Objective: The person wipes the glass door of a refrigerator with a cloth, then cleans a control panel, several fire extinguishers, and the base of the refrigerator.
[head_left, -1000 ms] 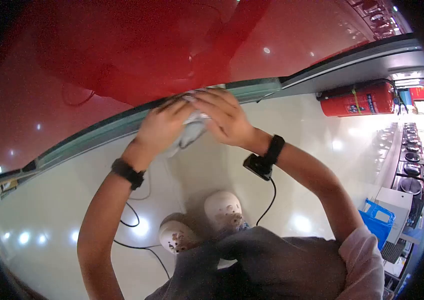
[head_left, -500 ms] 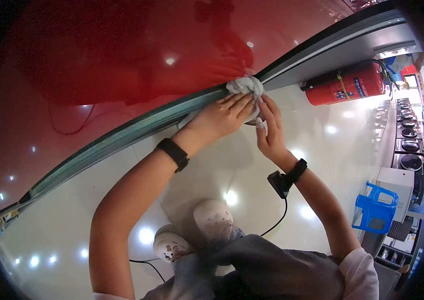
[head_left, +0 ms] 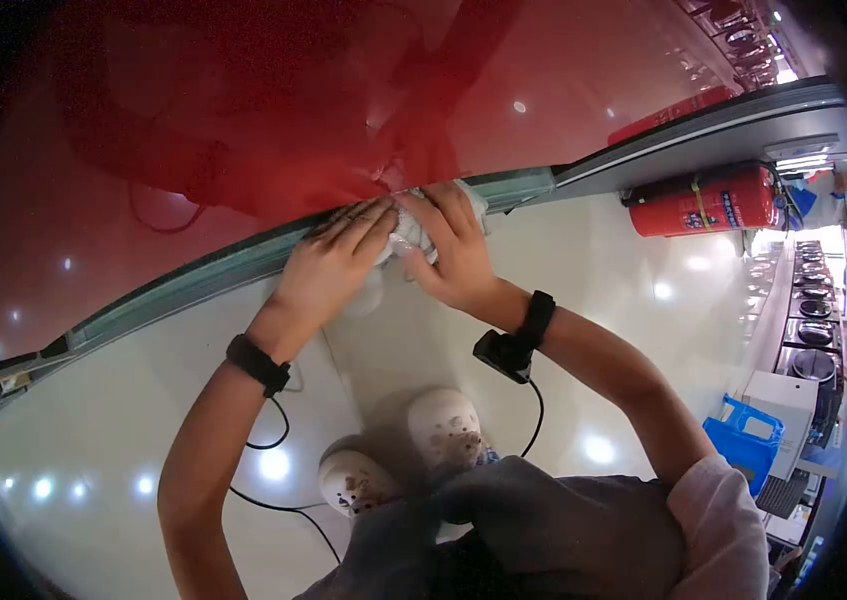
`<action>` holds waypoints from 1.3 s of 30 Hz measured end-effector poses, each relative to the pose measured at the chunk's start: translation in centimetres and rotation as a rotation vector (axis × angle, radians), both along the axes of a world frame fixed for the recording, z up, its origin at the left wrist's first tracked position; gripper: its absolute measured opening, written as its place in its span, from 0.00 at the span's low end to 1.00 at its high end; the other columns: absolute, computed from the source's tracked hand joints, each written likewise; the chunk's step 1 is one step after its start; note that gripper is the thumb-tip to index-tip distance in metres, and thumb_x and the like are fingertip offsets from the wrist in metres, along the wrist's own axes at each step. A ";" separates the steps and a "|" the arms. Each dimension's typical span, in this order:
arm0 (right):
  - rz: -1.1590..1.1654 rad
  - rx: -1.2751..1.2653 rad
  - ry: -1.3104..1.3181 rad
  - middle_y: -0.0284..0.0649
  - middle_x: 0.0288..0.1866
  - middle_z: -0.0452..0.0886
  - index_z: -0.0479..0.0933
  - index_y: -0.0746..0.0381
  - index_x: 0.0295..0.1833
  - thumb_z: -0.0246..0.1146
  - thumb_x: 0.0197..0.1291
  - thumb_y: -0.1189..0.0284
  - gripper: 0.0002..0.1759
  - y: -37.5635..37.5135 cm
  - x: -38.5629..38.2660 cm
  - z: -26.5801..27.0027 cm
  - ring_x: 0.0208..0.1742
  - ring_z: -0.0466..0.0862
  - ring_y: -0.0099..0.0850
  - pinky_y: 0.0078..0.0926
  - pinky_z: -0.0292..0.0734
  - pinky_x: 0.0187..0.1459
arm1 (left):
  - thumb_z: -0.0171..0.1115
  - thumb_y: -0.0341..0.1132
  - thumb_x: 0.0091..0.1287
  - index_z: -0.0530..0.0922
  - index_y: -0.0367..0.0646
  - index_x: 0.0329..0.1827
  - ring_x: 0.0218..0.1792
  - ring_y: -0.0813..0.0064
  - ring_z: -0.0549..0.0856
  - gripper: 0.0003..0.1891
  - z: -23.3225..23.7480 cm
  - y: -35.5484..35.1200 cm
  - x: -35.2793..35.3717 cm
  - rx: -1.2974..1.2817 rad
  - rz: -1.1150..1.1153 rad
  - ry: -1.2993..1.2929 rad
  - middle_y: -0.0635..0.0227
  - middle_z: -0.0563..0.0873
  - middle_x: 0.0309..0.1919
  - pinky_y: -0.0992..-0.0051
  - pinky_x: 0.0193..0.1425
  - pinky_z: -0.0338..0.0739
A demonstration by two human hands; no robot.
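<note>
A crumpled whitish cloth (head_left: 412, 232) is pressed against the green-tinted edge (head_left: 509, 186) of a glossy red panel (head_left: 274, 120). My left hand (head_left: 329, 258) grips the cloth's left part, its fingers bent over the edge. On the right part of the cloth lies my right hand (head_left: 452, 250), its fingers curled round the fabric and its thumb towards the left hand. The two hands are close together. Each wrist wears a black band, and a small black device with a cable hangs at the right one.
A red fire extinguisher (head_left: 704, 200) lies in view at the upper right, beside the dark frame. At the lower right stand a blue plastic stool (head_left: 744, 440) and a white box (head_left: 782, 400). Shelves with round pans run along the right. My shoes (head_left: 444, 425) are on the glossy floor.
Both hands and the cloth have moved left along the panel's edge. My right hand has come over the cloth, with its fingers more bent. The view has shifted slightly.
</note>
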State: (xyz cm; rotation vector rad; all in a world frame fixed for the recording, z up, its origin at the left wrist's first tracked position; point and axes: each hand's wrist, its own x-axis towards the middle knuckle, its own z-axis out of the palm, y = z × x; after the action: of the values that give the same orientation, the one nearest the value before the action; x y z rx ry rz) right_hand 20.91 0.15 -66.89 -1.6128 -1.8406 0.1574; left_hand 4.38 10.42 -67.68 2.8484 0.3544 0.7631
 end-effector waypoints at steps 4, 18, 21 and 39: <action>-0.046 0.052 0.024 0.55 0.61 0.63 0.64 0.64 0.63 0.60 0.55 0.72 0.28 -1.6 1.4 -0.5 0.64 0.63 0.54 0.45 0.59 0.64 | 0.55 0.27 0.55 0.74 0.38 0.53 0.58 0.65 0.76 0.20 -0.6 -0.4 2.0 0.012 -0.107 -0.030 0.58 0.76 0.56 0.70 0.61 0.73; -0.420 0.072 0.347 0.55 0.67 0.58 0.64 0.69 0.63 0.48 0.64 0.70 0.23 -7.1 11.3 1.4 0.67 0.63 0.49 0.37 0.58 0.66 | 0.55 0.32 0.59 0.71 0.25 0.54 0.60 0.57 0.74 0.22 0.2 -6.5 18.8 0.220 -0.216 -0.114 0.44 0.73 0.57 0.67 0.64 0.69; -0.487 -0.030 0.123 0.56 0.66 0.59 0.65 0.69 0.61 0.48 0.64 0.68 0.23 -6.5 11.3 2.2 0.66 0.64 0.51 0.38 0.58 0.66 | 0.56 0.30 0.57 0.70 0.22 0.52 0.56 0.55 0.77 0.22 -0.3 -6.6 19.1 0.214 -0.199 -0.088 0.41 0.75 0.52 0.67 0.60 0.72; -0.304 -0.102 0.402 0.63 0.65 0.52 0.52 0.73 0.68 0.49 0.64 0.69 0.30 -7.6 -0.6 2.6 0.67 0.57 0.56 0.41 0.53 0.67 | 0.52 0.27 0.60 0.70 0.31 0.59 0.65 0.63 0.68 0.22 0.3 -3.9 5.1 0.024 -0.305 0.058 0.54 0.69 0.63 0.68 0.66 0.67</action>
State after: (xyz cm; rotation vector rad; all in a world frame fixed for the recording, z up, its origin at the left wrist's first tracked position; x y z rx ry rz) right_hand 20.36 -7.48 -64.27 -1.7594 -1.2883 0.4125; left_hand 9.45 6.48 -67.38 2.8547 -0.0827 0.6282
